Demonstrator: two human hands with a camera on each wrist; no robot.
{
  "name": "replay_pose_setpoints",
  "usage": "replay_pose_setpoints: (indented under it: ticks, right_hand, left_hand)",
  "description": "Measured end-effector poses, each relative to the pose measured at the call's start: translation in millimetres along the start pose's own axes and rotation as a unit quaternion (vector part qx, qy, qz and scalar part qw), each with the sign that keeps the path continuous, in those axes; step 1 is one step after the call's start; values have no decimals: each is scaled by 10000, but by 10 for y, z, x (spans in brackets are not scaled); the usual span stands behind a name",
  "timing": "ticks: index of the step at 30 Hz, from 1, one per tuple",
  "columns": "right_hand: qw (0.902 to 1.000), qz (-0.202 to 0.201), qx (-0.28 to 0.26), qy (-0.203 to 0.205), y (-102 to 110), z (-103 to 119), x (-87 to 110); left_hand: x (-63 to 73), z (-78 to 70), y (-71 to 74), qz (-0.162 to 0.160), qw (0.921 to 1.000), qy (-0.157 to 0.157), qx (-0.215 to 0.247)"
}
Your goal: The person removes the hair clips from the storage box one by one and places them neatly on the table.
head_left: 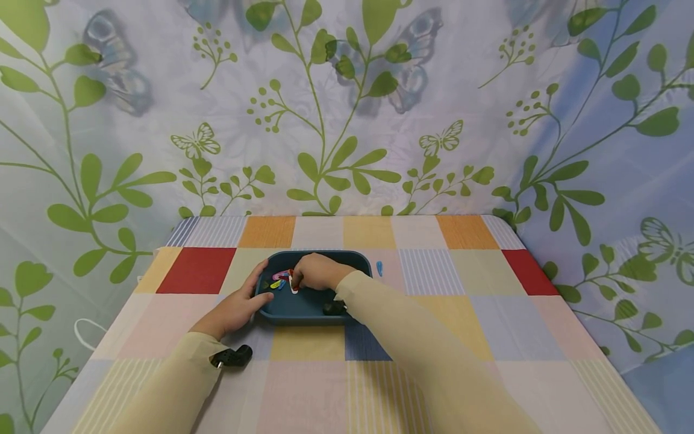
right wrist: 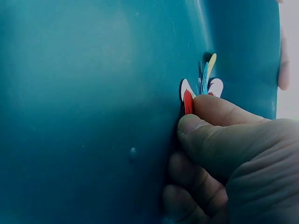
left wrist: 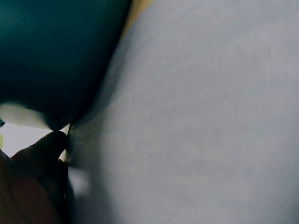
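My right hand (head_left: 320,272) reaches into a dark blue-green tray (head_left: 303,307) and pinches a red snap hair clip (right wrist: 188,102) between thumb and forefinger. Right by the fingertips lie more hair clips: a white one (right wrist: 185,87), a light blue one (right wrist: 204,79) and a yellow one (right wrist: 212,63). In the head view a pink clip (head_left: 279,276) and a yellow-green clip (head_left: 275,284) show at the tray's left end. My left hand (head_left: 238,307) rests against the tray's left side, fingers extended along the wall and thumb at the near left corner.
A blue hair clip (head_left: 379,268) lies on the patchwork tablecloth (head_left: 434,349), right of the tray. Black wrist cameras (head_left: 233,356) sit at both cuffs. A leaf-printed curtain (head_left: 336,120) hangs behind the table, and a white cable (head_left: 87,331) loops beyond its left edge.
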State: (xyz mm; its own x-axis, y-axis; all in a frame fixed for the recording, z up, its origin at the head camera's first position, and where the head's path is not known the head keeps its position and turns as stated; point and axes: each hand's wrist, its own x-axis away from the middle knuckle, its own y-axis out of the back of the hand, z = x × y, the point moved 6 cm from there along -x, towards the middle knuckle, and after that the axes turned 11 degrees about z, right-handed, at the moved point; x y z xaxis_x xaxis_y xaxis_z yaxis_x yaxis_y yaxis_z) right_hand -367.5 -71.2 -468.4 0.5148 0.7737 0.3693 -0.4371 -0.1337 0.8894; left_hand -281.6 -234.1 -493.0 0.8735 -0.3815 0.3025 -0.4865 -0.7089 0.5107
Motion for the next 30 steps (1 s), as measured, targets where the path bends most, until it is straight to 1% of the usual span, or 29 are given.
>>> replay_pose_setpoints:
  ticks: [6,11,15,20,30]
  right_hand:
    - [10000,26,-3,79,-6,14,9]
    - [9998,79,-165,51,-4,17,23]
    - [9997,119,-221,43,-6,15,29]
    - [9989,171,-409,148,5,27,42]
    - [9987,168,-429,199,9,23,62]
  left_hand:
    - [3,-9,1,10,10000,30,-38]
    - [6,-13,2,-9,9999,82,-58]
    - [5,-8,5,-17,10000,49,-83]
    - [2,3,14,-26,10000,15,-70]
    - [6,5,6,-41,10000,-26,-59]
